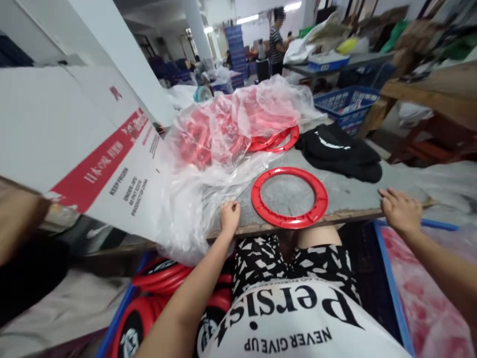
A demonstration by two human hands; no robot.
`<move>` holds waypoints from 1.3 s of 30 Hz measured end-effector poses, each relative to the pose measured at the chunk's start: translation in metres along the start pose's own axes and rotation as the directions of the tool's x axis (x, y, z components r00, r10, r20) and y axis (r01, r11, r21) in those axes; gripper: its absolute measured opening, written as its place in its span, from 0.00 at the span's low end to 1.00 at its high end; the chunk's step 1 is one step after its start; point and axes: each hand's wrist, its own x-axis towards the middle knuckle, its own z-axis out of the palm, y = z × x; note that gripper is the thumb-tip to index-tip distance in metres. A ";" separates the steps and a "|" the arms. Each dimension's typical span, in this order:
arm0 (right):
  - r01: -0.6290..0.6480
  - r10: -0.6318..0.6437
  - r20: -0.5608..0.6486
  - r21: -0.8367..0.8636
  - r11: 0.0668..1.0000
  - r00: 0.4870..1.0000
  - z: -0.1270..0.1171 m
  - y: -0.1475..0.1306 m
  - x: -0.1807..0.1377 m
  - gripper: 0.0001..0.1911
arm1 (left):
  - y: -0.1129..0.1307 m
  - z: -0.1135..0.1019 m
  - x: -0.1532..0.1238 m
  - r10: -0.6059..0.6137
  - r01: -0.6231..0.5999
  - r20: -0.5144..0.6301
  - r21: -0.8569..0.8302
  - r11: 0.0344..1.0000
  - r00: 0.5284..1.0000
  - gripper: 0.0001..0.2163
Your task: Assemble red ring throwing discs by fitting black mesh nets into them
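Note:
A red plastic ring [320, 194] lies flat on the worktable, with small tabs around its rim. To its left, my left hand [230, 217] rests at the table's front edge beside clear plastic sheeting. Its fingers are curled closed, and whatever they may hold is hidden. My right hand [402, 210] lies on the table edge at the right, fingers stretched out and holding nothing. Behind the ring are more red rings [285, 140], partly under a clear plastic bag [231, 119]. A pile of black fabric pieces [341, 154] with a white mark sits beyond and between the ring and my right hand.
A white and red carton [108, 164] stands at the left. Below the table are red discs with black centres [128, 323] in a blue crate and another blue crate [395, 298] with bagged red parts. A blue basket [348, 104] and a person [276, 44] are farther back.

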 end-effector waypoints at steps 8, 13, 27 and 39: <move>-0.085 0.085 -0.020 0.012 0.996 0.996 0.017 0.010 0.002 0.33 | -0.018 0.010 -0.006 0.132 -0.135 -0.029 -0.150 0.979 0.991 0.09; -0.061 0.058 0.068 0.043 0.997 0.996 0.006 0.009 -0.003 0.34 | -0.002 0.009 0.001 0.461 -0.461 -0.115 0.027 0.887 0.880 0.12; -0.021 0.034 -0.185 0.074 0.997 0.982 0.032 0.025 -0.006 0.36 | -0.035 -0.021 0.126 0.051 -0.181 0.207 0.679 0.711 0.977 0.24; -0.047 0.078 -0.184 0.169 0.984 0.980 0.038 0.022 -0.005 0.29 | -0.038 -0.010 0.106 0.290 -0.359 0.213 0.493 0.793 0.933 0.13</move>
